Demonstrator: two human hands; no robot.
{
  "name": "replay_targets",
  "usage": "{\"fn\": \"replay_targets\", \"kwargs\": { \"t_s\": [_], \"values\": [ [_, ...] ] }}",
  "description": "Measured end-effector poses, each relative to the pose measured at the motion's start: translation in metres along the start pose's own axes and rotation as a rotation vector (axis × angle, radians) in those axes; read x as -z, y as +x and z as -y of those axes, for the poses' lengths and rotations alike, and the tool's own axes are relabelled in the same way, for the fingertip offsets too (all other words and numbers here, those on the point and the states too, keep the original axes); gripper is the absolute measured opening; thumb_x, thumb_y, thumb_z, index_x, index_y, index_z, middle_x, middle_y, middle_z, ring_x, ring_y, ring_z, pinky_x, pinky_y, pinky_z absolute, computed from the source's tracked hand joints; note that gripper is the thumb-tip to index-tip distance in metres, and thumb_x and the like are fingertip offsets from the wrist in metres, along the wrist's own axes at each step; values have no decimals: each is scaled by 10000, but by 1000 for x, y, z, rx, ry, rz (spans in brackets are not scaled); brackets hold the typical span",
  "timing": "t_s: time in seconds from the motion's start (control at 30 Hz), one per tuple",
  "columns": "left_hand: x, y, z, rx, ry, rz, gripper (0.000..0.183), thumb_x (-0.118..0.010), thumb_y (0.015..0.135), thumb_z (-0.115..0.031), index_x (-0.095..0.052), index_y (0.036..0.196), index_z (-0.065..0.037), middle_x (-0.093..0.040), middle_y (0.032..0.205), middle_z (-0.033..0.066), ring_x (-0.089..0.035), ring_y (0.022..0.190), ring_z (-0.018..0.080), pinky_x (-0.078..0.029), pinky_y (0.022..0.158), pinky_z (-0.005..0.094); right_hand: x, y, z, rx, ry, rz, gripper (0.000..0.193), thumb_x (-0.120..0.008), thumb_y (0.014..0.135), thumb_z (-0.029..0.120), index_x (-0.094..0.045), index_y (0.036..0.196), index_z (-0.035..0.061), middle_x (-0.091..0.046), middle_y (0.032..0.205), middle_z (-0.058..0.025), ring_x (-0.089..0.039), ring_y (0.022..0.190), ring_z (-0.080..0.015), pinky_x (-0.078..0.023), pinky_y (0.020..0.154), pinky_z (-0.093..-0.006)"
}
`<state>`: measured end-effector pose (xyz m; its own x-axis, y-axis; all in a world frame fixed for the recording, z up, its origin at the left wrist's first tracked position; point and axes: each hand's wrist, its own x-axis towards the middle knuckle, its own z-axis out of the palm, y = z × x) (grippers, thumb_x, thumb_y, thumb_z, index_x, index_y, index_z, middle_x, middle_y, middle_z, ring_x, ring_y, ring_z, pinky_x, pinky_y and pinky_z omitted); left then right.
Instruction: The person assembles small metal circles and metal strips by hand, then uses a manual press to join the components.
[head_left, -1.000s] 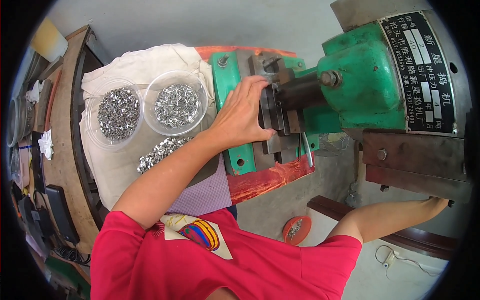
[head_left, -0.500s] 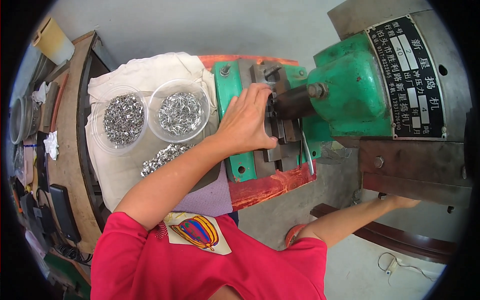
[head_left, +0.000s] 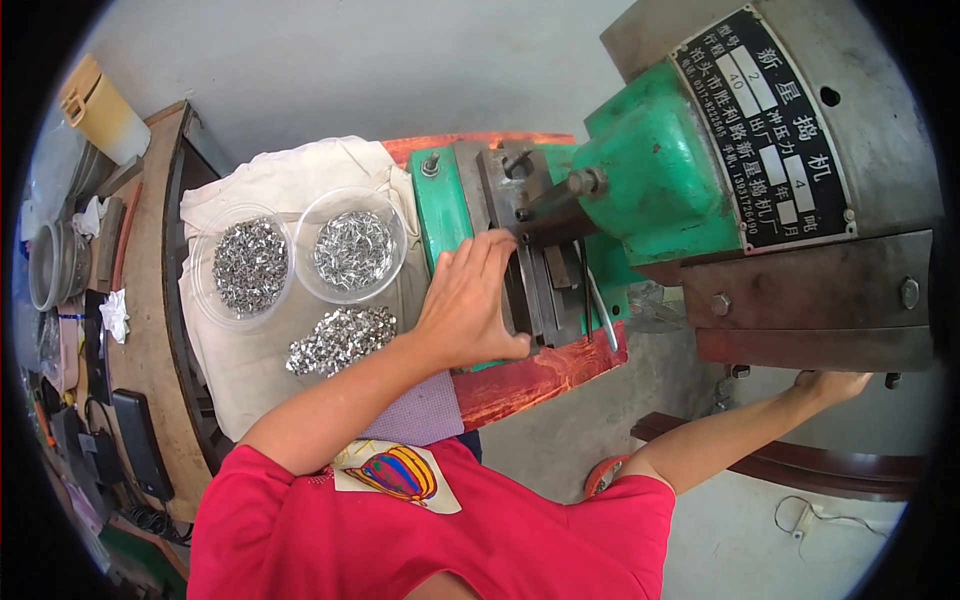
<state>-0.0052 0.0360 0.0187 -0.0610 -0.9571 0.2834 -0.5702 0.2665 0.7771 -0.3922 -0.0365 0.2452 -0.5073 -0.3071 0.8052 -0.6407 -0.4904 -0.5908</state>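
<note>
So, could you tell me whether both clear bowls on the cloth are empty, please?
No, both clear bowls hold small shiny metal pieces, and a loose pile lies on the cloth beside them.

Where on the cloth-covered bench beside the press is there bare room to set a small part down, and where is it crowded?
Bare white cloth lies behind the two clear bowls and along its front edge below the loose metal pile. It is crowded between bowls and pile, and at the die where the left hand rests.

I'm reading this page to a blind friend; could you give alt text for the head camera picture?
A person in a red shirt rests the left hand on the die of a green press machine, the right hand under its side. Beside it, two clear bowls and a loose pile of small metal parts sit on a white cloth.
</note>
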Motion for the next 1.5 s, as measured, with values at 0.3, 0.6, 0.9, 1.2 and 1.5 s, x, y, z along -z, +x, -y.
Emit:
{"fn": "replay_targets", "kwargs": {
  "t_s": [0.3, 0.6, 0.9, 1.2, 1.5],
  "values": [
    [0, -14, -7, -61, -18, -14, 931, -841, 496, -296, -451, 1275, 33, -461, 1288, 166, -475, 1178, 324, -380, 947, 422, -6, -49, -26, 81, 44, -8, 490, -483, 1044, 378, -530, 1296, -39, -586, 1250, -163, -614, 1041, -254, -563, 855, -395],
    [-7, -34, 0, -56, -66, -16, 996, -839, 624, -304, -339, 1435, -13, -387, 1465, 181, -389, 1360, 351, -365, 1032, 468, -5, -171, -73, 9, -173, 173, 454, -493, 1029, 268, -513, 1259, -122, -576, 1202, -243, -538, 1128, -280, -409, 1012, -407],
    [0, -40, -3, -356, 436, 33, 1026, -765, 684, -532, -364, 1486, -33, -338, 1575, 107, -330, 1446, 227, -313, 1098, 367, -39, -287, -18, -84, -252, 1028, 382, -444, 1059, 287, -648, 1036, -34, -583, 1173, -153, -454, 1115, -262, -373, 942, -370],
    [-1, -32, -8, -405, 604, -21, 1068, -759, 655, -581, -380, 1462, 6, -376, 1549, 100, -312, 1455, 234, -262, 1144, 371, -51, -281, -16, -274, -125, 1165, 430, -466, 1060, 285, -590, 1171, -111, -556, 1271, -156, -444, 1113, -233, -397, 904, -313],
    [0, -28, -13, -429, 636, 2, 1023, -769, 647, -548, -432, 1408, 47, -433, 1501, 142, -344, 1435, 263, -255, 1163, 378, -53, -282, -4, -557, 169, 1169, 351, -511, 1037, 259, -605, 1070, -77, -520, 1328, -181, -507, 1161, -243, -392, 1005, -349]
  ]
}}
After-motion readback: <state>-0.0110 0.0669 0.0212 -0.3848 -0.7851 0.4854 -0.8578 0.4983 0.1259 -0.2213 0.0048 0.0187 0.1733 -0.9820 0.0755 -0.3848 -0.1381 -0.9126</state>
